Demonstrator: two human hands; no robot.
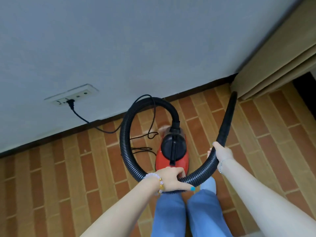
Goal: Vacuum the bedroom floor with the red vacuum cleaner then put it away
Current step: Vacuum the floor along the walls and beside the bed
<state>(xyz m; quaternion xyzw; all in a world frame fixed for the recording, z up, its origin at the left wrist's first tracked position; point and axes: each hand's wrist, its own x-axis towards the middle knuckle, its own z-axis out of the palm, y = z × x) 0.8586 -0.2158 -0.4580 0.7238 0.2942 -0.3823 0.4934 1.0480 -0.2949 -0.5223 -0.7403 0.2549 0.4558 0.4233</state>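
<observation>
The red vacuum cleaner [172,151] hangs in front of my legs, above the brick-patterned floor [68,168]. My left hand [169,180] grips its rear handle, partly hidden behind the hose. A black ribbed hose [125,134] loops from the cleaner's front up, round to the left and under my left hand to the right. My right hand [222,153] grips the hose where it joins the black tapered nozzle [228,118]. The nozzle tip points at the floor corner beside the curtain. The black power cord [82,117] runs from the wall socket [71,96] to the cleaner, with loose loops on the floor.
A grey-white wall [136,48] with a dark skirting board [51,139] runs along the back. A beige curtain [273,65] hangs at the right, its hem just above the floor. My blue trouser legs [188,211] stand below the cleaner.
</observation>
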